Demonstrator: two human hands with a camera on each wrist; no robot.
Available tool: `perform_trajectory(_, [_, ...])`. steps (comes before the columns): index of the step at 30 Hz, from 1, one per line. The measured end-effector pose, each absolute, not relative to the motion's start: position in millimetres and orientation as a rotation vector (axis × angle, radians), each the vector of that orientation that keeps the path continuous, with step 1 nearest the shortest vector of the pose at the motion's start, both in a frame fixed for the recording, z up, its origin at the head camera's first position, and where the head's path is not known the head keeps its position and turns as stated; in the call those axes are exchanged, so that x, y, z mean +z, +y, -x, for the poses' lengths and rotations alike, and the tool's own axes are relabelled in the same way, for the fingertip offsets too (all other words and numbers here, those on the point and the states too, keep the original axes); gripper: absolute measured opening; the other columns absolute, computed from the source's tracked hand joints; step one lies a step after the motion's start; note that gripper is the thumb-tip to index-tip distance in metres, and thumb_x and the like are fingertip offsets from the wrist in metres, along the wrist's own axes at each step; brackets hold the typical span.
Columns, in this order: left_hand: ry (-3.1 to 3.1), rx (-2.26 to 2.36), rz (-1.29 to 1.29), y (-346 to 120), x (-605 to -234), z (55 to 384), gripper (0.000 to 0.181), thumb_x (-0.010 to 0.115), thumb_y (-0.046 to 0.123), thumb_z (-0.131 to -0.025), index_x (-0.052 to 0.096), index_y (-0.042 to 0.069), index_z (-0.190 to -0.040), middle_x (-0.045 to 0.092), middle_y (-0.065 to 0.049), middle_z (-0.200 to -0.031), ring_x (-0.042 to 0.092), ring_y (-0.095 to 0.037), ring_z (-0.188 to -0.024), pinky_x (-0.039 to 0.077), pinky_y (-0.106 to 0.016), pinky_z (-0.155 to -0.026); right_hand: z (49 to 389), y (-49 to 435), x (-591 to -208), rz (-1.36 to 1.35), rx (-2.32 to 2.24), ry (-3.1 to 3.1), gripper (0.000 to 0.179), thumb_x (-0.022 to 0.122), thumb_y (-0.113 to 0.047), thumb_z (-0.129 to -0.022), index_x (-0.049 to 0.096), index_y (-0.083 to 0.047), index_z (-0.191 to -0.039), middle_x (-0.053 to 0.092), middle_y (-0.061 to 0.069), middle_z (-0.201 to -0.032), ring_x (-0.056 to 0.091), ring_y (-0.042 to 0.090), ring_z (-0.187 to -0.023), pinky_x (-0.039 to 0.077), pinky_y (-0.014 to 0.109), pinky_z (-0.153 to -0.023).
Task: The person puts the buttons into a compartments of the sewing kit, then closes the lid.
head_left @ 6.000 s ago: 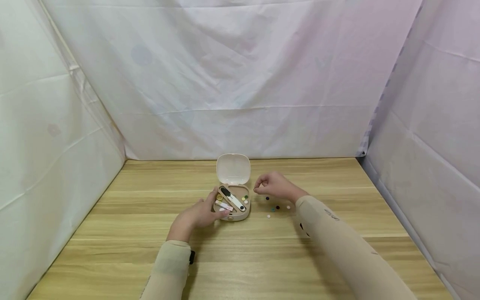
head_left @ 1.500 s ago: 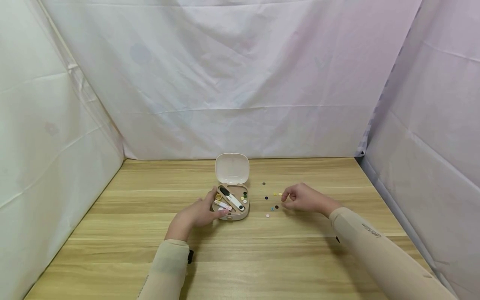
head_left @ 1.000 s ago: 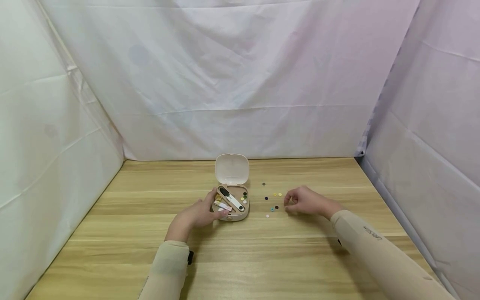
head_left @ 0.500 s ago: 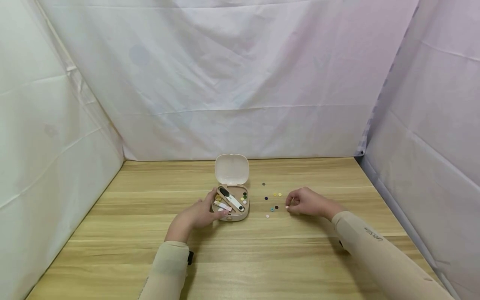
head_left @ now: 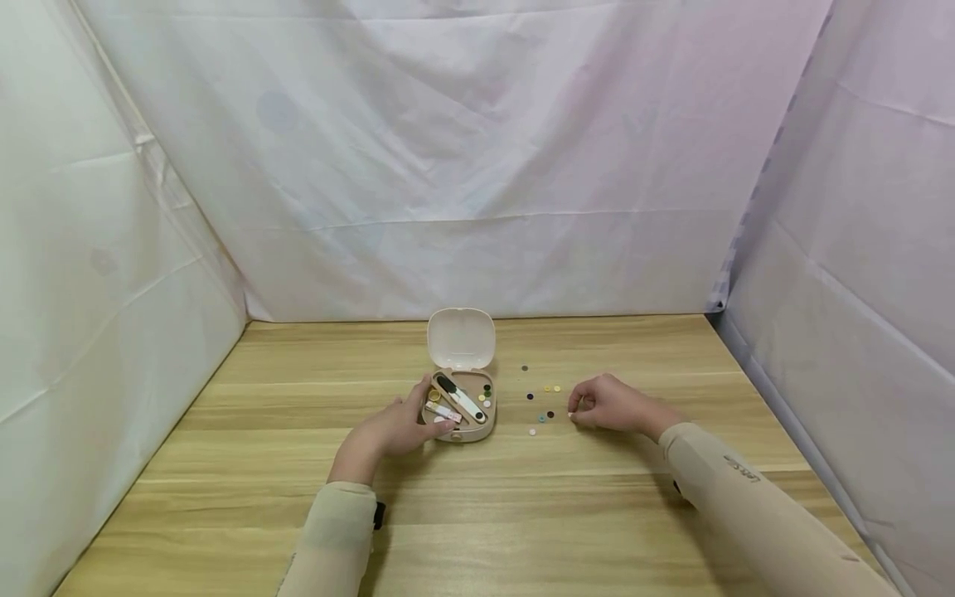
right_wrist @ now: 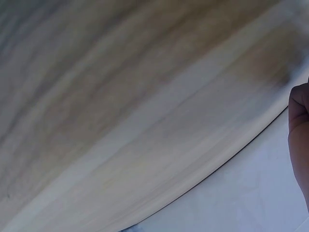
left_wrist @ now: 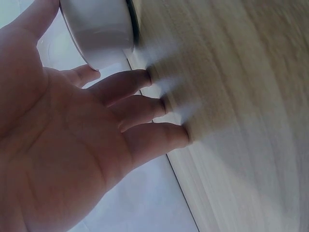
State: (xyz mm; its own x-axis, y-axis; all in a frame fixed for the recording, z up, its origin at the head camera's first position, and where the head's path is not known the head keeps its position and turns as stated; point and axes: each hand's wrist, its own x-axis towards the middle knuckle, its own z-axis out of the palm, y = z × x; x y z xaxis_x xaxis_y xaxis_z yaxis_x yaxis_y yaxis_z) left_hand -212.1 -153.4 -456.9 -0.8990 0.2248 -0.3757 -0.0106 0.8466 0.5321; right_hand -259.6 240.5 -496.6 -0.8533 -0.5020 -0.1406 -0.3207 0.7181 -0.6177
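Note:
A small cream sewing kit box (head_left: 477,433) stands on the table with its lid (head_left: 461,338) raised at the back. My left hand (head_left: 391,424) holds its left side between thumb and forefinger; in the left wrist view the other fingers (left_wrist: 154,140) stretch down to the tabletop. Inside the box lie white thread snips (head_left: 467,405) with a dark cover, a pink-and-white strip (head_left: 443,411), a yellow ring-shaped piece and several buttons (head_left: 487,394). To the right, my right hand (head_left: 615,406) pinches a white button (head_left: 570,414) at the tabletop. The right wrist view shows only that hand's edge.
Several loose buttons lie between the box and my right hand: two yellow ones (head_left: 552,389), a dark blue one (head_left: 530,396), a teal one (head_left: 542,419), a black one (head_left: 550,414), a white one (head_left: 532,432) and a grey one (head_left: 525,368). White cloth (head_left: 477,166) surrounds the wooden table.
My right hand has moved right, from beside the box to the far side of the loose buttons, where a white button now shows at its fingertips. The left hand has stayed on the box.

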Motion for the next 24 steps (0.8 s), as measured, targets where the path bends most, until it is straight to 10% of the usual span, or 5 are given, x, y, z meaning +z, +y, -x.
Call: perform_trajectory(24, [2.625, 0.741, -0.171, -152.8, -459.2, 209.9, 0.106, 0.064, 0.071, -0.096, 0.01, 0.023, -0.174, 0.04, -0.026, -0.168, 0.028, -0.055, -0.159, 0.032, -0.077, -0.12, 257.2, 231.2, -496.7, 0.734, -0.829, 2.699, 0.004, 0.079, -0.02, -0.094, 0.076, -0.018, -0.091, 0.059, -0.008, -0.068, 0.044, 0.005, -0.061, 0.04, 0.021, -0.055])
